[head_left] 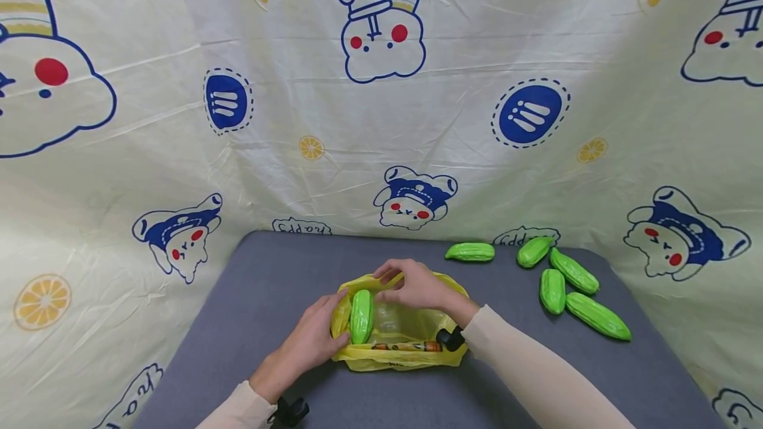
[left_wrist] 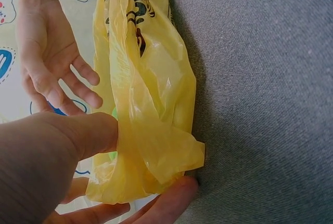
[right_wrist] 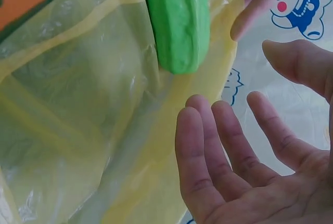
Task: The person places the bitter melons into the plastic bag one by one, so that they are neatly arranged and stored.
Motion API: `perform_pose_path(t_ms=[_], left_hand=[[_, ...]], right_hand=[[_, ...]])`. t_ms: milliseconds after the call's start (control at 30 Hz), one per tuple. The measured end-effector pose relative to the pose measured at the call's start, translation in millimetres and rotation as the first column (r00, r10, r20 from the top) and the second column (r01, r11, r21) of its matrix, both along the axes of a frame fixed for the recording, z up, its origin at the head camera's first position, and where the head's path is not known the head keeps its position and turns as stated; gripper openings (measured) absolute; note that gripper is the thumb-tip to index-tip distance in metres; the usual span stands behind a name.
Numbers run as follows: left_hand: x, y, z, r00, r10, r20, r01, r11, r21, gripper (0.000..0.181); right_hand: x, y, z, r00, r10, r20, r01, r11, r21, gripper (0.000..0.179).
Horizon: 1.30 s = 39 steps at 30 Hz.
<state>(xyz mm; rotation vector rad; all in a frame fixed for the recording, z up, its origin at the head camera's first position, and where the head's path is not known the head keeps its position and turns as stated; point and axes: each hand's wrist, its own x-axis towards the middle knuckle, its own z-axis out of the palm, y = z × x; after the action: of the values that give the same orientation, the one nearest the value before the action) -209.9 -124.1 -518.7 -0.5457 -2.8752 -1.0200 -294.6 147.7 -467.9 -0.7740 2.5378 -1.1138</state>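
Observation:
A yellow plastic bag [head_left: 411, 357] lies with its mouth open on the grey table. Inside its left end is a bright green, ridged bitter melon [head_left: 361, 316], which also shows in the right wrist view [right_wrist: 179, 24]. My left hand [head_left: 312, 333] grips the bag's left rim, thumb inside and fingers round the outside; the left wrist view shows the thumb [left_wrist: 93, 133] over the edge. Above the far side of the bag's mouth, my right hand [head_left: 417, 285] is held with fingers spread and nothing in them, close to the bitter melon but apart from it.
Several more bitter melons lie at the back right of the table [head_left: 286, 277]: one alone [head_left: 471, 252] behind the bag, others grouped, with the longest [head_left: 598, 316] nearest the right edge. A cartoon-printed white sheet [head_left: 441, 124] hangs behind and around the table.

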Motion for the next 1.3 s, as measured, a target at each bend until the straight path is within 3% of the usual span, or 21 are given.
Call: perform_pose_path(t_ms=[700,1133,1300], left_hand=[[0.1,-0.3,-1.0,1.0,0.002,-0.003,-0.002,1.0,0.002,0.082],[0.1,-0.6,-1.2,1.0,0.001,0.013,-0.001,1.0,0.004,0.082],[-0.2,-0.5,-1.6,1.0,0.005,0.003,-0.005,1.0,0.004,0.082]], right_hand=[[-0.2,43,11.7,0.99,-0.126,-0.07,0.127,0.992,0.008,0.04],[-11.8,81,9.3,0.976,-0.139,-0.167,0.142,0.99,0.011,0.045],[-16.2,97,7.8,0.961,-0.176,-0.215,0.189,0.981,0.042,0.049]])
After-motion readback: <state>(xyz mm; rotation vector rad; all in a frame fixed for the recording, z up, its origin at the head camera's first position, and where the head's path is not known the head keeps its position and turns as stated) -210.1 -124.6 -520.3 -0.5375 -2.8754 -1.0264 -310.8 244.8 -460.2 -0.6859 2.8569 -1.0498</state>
